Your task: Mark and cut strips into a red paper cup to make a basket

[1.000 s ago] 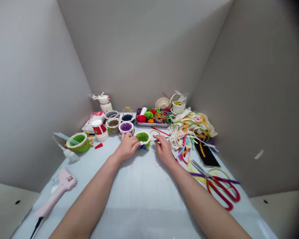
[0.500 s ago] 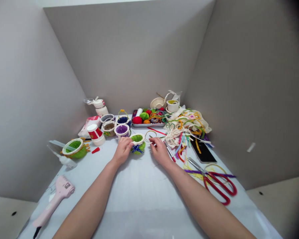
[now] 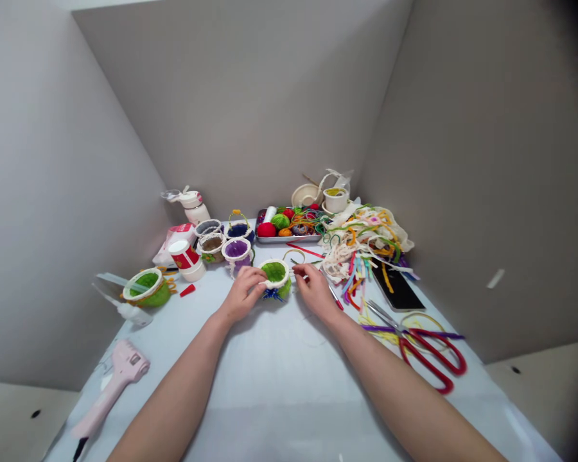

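Observation:
A small green woven basket (image 3: 283,290) with a white braided rim and a blue bow on its front sits on the table before me, its mouth tilted towards me. My left hand (image 3: 245,292) grips the rim at the left, thumb on the near side. My right hand (image 3: 313,287) is just right of the basket, thumb and fingertips pinched together close to the rim. Whatever is between those fingertips is too small to make out. Behind the right fingertips lies a thin hoop (image 3: 295,252).
Several small baskets, one of them purple (image 3: 237,249), stand behind left. A tray of yarn balls (image 3: 289,240) is at the back, beside a heap of yarn (image 3: 361,234). Red-handled scissors (image 3: 431,366) and a phone (image 3: 399,292) lie right; a pink glue gun (image 3: 113,385) lies left.
The basket has turned and tipped so more of its inside shows, and its bow sits lower. My left hand has shifted its grip along, and my right fingertips have come closer to the rim.

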The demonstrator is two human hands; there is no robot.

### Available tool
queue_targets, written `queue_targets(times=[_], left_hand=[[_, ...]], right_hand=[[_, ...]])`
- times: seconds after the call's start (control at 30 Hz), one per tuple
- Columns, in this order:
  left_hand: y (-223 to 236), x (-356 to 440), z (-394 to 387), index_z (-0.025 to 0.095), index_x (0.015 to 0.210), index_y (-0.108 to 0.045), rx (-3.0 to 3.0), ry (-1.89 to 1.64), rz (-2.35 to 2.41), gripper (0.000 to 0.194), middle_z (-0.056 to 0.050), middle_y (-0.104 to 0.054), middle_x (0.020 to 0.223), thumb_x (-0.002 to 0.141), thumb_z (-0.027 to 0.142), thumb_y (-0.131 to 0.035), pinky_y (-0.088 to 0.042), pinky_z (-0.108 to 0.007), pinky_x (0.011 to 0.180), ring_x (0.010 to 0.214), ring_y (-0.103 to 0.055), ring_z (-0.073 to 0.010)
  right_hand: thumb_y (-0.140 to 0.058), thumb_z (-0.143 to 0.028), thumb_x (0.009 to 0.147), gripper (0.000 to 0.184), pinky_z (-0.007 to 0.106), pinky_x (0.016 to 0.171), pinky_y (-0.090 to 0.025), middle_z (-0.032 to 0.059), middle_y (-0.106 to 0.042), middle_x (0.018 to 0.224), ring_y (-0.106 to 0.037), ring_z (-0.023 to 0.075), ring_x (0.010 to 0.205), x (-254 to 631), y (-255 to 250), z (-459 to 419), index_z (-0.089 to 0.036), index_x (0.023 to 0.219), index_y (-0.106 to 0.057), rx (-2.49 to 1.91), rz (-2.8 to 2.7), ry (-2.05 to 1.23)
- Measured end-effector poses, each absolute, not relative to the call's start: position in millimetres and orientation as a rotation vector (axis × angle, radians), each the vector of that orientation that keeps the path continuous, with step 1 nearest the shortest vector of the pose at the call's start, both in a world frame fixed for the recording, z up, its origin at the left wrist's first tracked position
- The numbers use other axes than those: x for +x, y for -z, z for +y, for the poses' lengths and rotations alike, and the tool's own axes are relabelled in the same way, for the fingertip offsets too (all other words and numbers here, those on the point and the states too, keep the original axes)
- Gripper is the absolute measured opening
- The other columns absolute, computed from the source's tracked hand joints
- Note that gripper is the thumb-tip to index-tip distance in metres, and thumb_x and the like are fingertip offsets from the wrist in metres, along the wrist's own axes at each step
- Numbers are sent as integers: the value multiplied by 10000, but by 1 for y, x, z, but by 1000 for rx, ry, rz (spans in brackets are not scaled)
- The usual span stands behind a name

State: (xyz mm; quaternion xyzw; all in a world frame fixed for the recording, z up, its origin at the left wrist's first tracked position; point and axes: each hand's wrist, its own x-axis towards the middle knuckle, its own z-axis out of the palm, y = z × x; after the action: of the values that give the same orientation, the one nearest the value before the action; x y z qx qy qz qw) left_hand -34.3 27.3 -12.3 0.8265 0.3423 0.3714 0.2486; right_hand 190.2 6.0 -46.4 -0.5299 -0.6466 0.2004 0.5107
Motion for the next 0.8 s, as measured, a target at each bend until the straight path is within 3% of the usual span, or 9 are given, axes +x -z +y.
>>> queue_targets(times=[0.17,0.3,0.37,0.43,0.57,0.67,0.8], left_hand=[[1,-26,17,226,986,-691,2515,-1012,1011,236,-84,-644,1191,924,377,-521,-350,-466,1025,1113,-481,-255],[-23,-10,11,221,970,-683,2592,-1062,1007,216,-92,-666,1128,922,334,-505,-393,-438,999,1084,-541,-247],[-42,2,13,199,943,-687,2639,-864,1019,257,-102,-679,1054,938,282,-444,-449,-367,911,999,-594,-221],[-59,15,20,185,878,-692,2780,-318,1082,284,-92,-693,955,916,202,-411,-457,-314,786,883,-616,-205],[-72,43,46,183,491,-574,2793,187,990,238,-19,-561,500,708,86,-583,-375,-288,578,517,-499,-155],[-64,56,64,190,394,-493,2772,404,949,299,-2,-488,407,626,90,-653,-367,-287,553,464,-461,-148],[-52,60,76,203,441,-574,2774,466,971,211,-19,-554,432,606,126,-679,-414,-283,580,502,-527,-176]], right_hand=[[-471,-134,853,239,346,794,-508,76,-696,980,-642,209,906,191,49,8,-195,994,-655,-1285,-1557,-492],[-469,-124,846,238,358,814,-509,71,-708,955,-646,211,894,192,49,9,-200,960,-664,-1291,-1557,-490],[-471,-124,843,240,362,818,-507,69,-710,944,-646,212,889,193,49,9,-202,951,-670,-1293,-1554,-490],[-474,-125,840,242,363,821,-505,67,-711,942,-647,212,884,193,49,9,-203,949,-675,-1293,-1552,-495],[-479,-120,835,241,362,821,-506,74,-718,952,-651,210,878,195,50,10,-197,949,-677,-1300,-1537,-512],[-480,-120,834,243,367,830,-508,79,-721,959,-654,209,886,198,51,12,-196,956,-676,-1311,-1516,-514],[-490,-129,839,234,366,838,-510,75,-724,958,-657,203,884,200,53,13,-196,959,-680,-1308,-1511,-514]])
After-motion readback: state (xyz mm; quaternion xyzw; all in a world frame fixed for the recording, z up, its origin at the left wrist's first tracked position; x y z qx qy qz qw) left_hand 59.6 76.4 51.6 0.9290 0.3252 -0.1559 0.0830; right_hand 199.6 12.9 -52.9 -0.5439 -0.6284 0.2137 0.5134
